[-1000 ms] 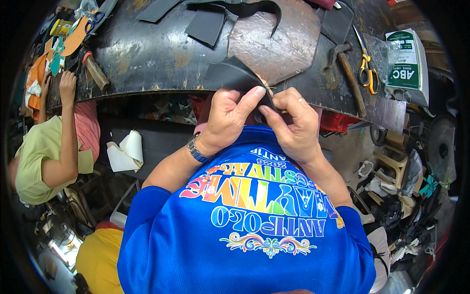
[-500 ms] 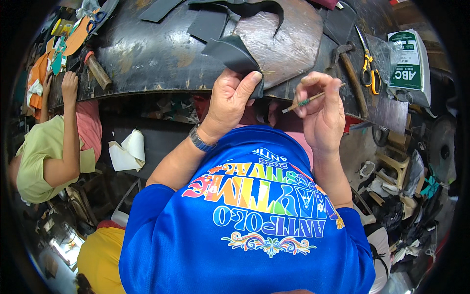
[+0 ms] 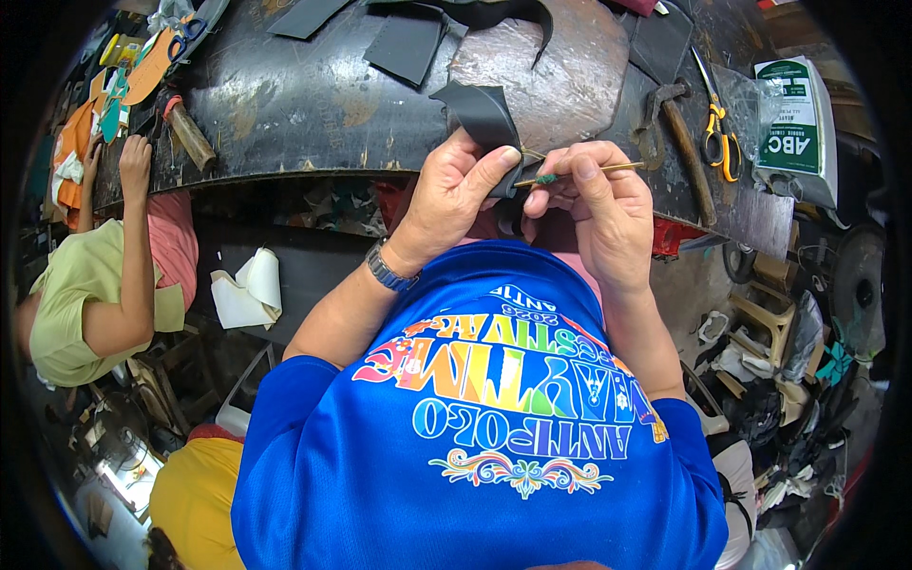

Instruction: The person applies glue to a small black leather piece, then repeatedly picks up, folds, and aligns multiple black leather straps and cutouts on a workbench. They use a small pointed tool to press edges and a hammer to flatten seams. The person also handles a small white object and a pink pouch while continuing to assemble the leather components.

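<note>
**Two hands at the table edge, one on leather, one on a thin stick**

We start with the dark, worn, curved table (image 3: 313,104), which fills the upper part of the view and carries flat dark leather cut-outs (image 3: 407,43), a brown-handled hammer (image 3: 686,142) and yellow-handled scissors (image 3: 714,119) on its right side. At the left a second person in a pale green shirt (image 3: 81,294) reaches one hand up to the table edge, well apart from our own hands.

Our forearms come up from the blue printed shirt (image 3: 475,446) and meet just at the near edge of the table. The left hand (image 3: 451,195), wrist bent back with a watch on it, has its grip closed on a small curled piece of black leather (image 3: 484,119), thumb pressed against the piece's lower edge, so the leather stands up above the fingers over the table rim. The right hand (image 3: 603,204) sits just beside it, its fingers pinching a thin wooden stick (image 3: 579,171) that lies nearly level, one end pointing at the leather.
</note>
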Action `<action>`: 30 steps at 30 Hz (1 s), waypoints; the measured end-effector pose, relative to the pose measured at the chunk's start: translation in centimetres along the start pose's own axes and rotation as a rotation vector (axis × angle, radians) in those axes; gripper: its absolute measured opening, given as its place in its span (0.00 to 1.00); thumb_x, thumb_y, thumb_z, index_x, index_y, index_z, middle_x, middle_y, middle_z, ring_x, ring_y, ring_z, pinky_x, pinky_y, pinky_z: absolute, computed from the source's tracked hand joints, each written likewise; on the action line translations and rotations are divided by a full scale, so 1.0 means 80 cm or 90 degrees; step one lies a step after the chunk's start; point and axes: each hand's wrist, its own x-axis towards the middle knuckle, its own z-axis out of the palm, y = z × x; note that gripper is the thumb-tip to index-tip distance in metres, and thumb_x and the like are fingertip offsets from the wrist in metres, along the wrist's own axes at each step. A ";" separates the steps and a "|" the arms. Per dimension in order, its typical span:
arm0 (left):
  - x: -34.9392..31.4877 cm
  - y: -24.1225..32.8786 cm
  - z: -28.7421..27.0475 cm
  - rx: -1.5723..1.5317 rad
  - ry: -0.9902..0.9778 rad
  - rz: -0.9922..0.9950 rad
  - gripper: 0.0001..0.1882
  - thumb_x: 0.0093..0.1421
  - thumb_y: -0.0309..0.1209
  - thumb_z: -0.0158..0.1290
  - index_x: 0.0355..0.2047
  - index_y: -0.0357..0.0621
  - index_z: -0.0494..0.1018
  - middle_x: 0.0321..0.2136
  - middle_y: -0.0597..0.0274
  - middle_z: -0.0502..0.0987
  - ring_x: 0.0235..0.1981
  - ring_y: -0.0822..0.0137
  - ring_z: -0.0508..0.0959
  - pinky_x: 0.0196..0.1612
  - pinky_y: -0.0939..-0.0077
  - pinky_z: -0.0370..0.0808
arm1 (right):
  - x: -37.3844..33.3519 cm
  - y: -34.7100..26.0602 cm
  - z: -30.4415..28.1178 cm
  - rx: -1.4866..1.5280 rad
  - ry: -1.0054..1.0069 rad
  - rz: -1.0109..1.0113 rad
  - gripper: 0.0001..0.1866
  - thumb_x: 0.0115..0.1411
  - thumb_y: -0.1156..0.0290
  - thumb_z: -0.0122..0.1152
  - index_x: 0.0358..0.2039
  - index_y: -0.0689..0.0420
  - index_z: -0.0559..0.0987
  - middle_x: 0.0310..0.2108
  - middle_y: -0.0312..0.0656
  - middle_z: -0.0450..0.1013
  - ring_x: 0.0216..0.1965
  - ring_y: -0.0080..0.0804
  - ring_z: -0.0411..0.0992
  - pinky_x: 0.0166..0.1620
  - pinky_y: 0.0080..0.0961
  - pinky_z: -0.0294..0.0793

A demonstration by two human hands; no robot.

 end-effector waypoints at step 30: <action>0.010 -0.006 -0.008 0.084 -0.110 0.021 0.12 0.71 0.30 0.51 0.50 0.39 0.73 0.42 0.66 0.78 0.43 0.77 0.74 0.49 0.81 0.73 | 0.009 0.009 -0.008 -0.036 0.040 0.076 0.16 0.73 0.57 0.48 0.35 0.57 0.72 0.25 0.41 0.73 0.18 0.22 0.66 0.23 0.17 0.66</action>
